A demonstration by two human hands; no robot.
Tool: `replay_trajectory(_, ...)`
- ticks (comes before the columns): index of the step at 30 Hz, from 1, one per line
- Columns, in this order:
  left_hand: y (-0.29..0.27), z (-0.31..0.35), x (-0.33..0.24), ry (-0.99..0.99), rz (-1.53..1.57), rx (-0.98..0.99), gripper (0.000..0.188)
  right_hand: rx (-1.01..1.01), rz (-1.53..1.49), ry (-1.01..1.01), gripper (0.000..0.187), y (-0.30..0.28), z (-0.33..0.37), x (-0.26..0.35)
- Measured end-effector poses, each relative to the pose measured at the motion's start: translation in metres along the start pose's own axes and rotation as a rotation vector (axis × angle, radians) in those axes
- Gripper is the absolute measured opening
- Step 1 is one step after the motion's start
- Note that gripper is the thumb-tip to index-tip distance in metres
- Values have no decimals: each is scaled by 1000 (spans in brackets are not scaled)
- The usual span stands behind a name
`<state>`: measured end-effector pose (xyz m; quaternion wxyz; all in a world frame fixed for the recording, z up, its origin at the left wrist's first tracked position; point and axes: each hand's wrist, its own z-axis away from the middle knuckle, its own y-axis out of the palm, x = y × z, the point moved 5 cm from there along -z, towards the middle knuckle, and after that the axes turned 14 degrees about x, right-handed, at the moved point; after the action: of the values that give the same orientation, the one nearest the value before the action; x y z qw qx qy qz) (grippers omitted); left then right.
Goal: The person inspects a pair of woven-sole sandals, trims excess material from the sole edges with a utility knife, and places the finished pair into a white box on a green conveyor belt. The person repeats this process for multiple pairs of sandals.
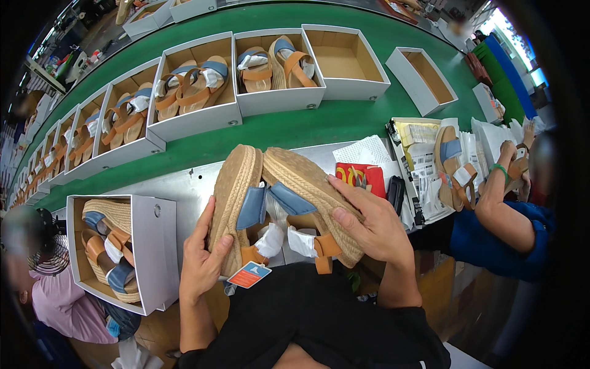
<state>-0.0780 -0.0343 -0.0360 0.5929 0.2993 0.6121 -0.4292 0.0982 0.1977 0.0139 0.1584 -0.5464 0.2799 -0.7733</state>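
I hold a pair of wedge sandals with rope-wrapped soles, blue toe straps and tan ankle straps, one in each hand. My left hand is closed round the sole edge of the left sandal; a small orange and blue hang tag dangles near its heel. My right hand grips the outer side of the right sandal. The sandals' toes nearly touch at the top, soles tilted outward. White paper is wrapped round both ankle straps. At my left stands a white shoe box holding another such pair.
A row of open boxes with sandals runs along the green belt. One box there is empty; another narrow box lies right. Beside me a co-worker's arm reaches toward a sandal. A red packet lies on the metal table.
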Motion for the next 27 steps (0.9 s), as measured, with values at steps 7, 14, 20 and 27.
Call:
replay_trajectory(7, -1, -3, 3, 14, -27, -43, 61, -22, 42, 78, 48, -2, -4, 8)
replay_trajectory(14, 12, -21, 6, 118, 299, -398, 83, -712, 20, -110, 55, 11, 6, -43)
replay_trajectory(20, 13, -50, -16, 244, 744, -447, 77, -976, -658, -323, 68, 20, 2, -55)
replay_trajectory(27, 64, -64, -2, 195, 1677, 1, 45, -216, -2096, -399, 46, 79, -41, -19)
